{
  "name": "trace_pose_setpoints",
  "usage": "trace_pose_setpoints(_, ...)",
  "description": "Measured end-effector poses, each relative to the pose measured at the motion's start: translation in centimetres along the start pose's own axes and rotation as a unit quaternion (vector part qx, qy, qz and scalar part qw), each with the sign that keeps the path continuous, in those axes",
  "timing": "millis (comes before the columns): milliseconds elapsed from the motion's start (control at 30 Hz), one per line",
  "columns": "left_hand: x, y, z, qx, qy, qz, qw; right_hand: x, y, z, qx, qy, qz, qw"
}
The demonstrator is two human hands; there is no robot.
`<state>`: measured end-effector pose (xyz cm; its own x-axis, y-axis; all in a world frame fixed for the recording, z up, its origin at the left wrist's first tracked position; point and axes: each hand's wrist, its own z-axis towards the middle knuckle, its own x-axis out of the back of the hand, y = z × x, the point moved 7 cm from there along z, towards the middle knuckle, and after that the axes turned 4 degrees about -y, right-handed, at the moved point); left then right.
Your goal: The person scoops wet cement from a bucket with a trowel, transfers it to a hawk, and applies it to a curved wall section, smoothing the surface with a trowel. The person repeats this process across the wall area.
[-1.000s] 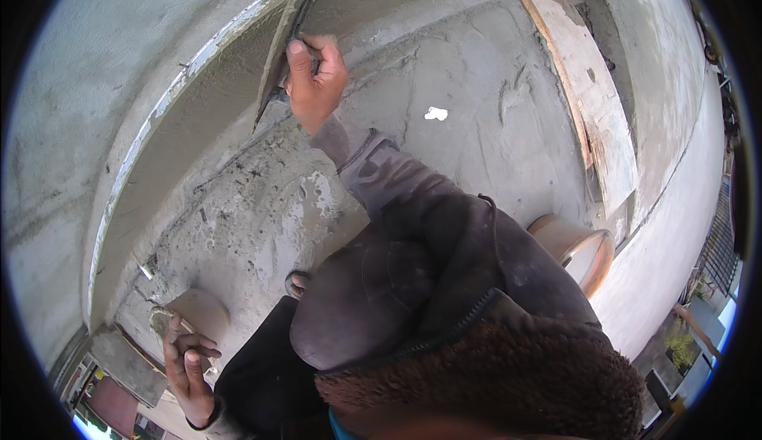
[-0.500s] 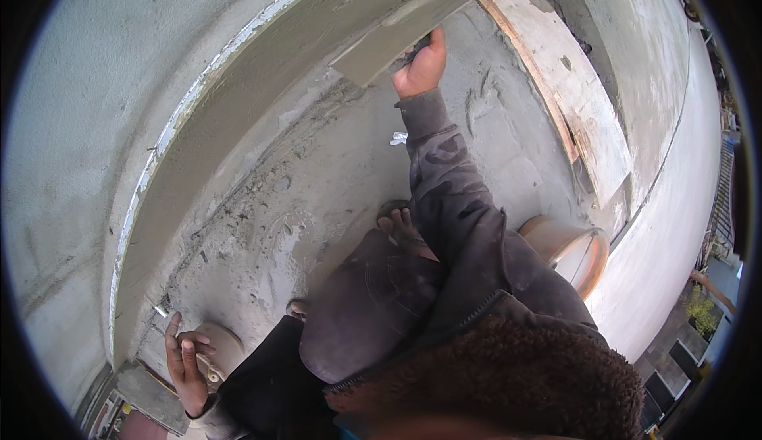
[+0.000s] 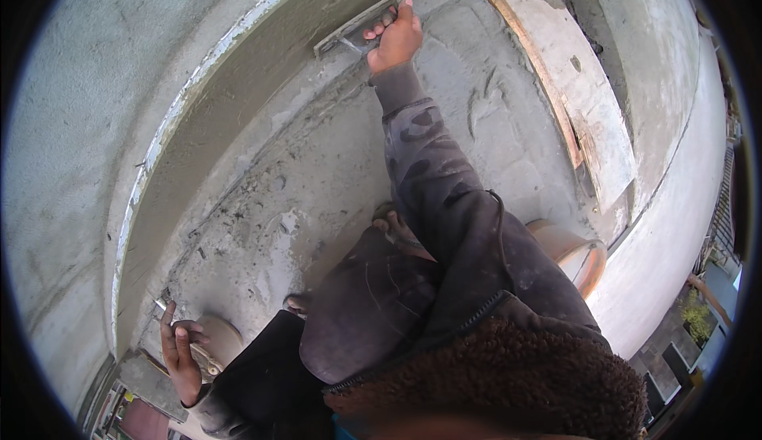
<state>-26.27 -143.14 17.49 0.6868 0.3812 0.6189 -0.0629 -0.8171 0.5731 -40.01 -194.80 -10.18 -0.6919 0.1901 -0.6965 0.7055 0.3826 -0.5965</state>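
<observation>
My right hand (image 3: 397, 39) is wrapped round the handle of a plastering trowel (image 3: 337, 43). The long, flat blade lies along the foot of a curved band of smooth wet mortar (image 3: 274, 67), seen nearly edge-on. Part of the handle is hidden by my fingers. At the lower left, my left hand (image 3: 184, 357) is raised, its index finger stretched and the other fingers bent. A short white stick that looks like a cigarette (image 3: 159, 303) juts from beside the index fingertip; the grip on it is partly hidden. Below the band spreads a rough grey cement floor (image 3: 262, 202).
A round bucket (image 3: 220, 337) stands close by my left hand. Another bucket (image 3: 591, 269) with an orange-brown rim is to the right of my arm. A wooden board (image 3: 579, 82) lies at the far right against a low wall (image 3: 667, 67). My foot (image 3: 397, 229) rests on the floor.
My right hand has moved left and away from me with the trowel. The blade has tipped from showing its broad face to nearly edge-on. My left hand has risen slightly, the white stick with it.
</observation>
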Motion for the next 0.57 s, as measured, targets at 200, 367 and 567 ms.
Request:
trace_pose_setpoints(200, -0.1, 0.0, -0.1, -0.018, -0.005, -0.024, 1.0, -2.5, -3.4, 0.5, 0.038, -0.046, -0.001, 0.998)
trace_pose_setpoints(367, 0.2, -0.9, -0.1, -0.016, -0.014, -0.019, 1.0, -7.0, -7.8, -2.3, 0.071, -0.127, 0.03, 0.989)
trace_pose_setpoints(567, 0.4, -1.1, -0.6, -0.025, 0.006, -0.027, 0.999, -2.7, -6.9, -2.0, 0.031, -0.256, 0.087, 0.962)
